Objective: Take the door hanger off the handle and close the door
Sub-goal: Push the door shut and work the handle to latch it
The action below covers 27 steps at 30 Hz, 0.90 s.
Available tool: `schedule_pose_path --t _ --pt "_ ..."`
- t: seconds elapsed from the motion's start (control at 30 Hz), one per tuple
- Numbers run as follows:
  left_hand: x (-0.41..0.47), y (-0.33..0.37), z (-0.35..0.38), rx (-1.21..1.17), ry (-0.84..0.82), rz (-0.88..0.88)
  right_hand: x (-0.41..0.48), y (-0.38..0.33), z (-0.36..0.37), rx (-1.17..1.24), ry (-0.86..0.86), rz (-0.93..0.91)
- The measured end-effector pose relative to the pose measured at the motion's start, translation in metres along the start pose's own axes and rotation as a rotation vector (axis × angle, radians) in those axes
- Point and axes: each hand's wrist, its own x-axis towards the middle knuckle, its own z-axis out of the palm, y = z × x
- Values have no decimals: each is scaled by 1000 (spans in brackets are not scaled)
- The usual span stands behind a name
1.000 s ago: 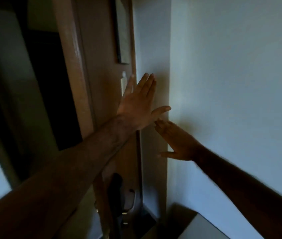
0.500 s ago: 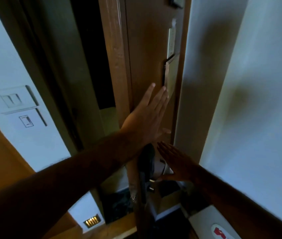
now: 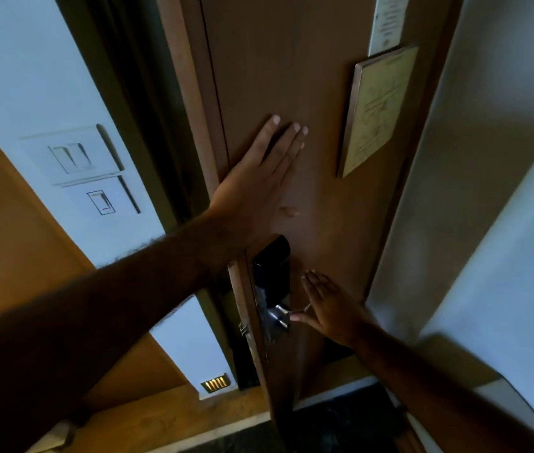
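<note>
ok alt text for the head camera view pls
Both hands press flat on a brown wooden door: the left hand above the dark lock plate, the right hand beside the metal handle. A framed notice hangs upper right; wall switches sit left.

We see the brown wooden door as the surface that bears everything here. Flat against its face lies our left hand, fingers straight and together, palm on the wood near the door's left edge. Lower, our right hand is spread against the same face, its thumb beside the silver metal handle. That handle sits under a black lock housing fixed to the door. Higher right, a tan framed rectangular notice is mounted on the wood, and a white printed paper sheet sits above it.
</note>
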Motion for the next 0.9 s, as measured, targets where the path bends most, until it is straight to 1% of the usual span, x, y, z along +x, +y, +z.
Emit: schedule_pose_path --t 0.1,0.2,0.33,0.4,0.5,0.73,0.9 --pt "-6 -9 53 -11 7 -15 46 -25 14 89 -14 55" --pt "-6 -17 107 -16 64 -50 91 -48 26 143 8 137" --pt "5 -33 186 -14 164 -108 160 -71 33 105 7 197" --pt "12 -37 224 -22 219 -161 193 -78 34 74 20 233" --pt "27 -34 270 -87 257 -270 243 -84 39 50 -15 273" --pt "71 -19 346 -203 287 -493 334 -87 51 -22 -21 322" --pt "88 -20 373 -217 286 -549 367 -90 51 -43 -51 346"
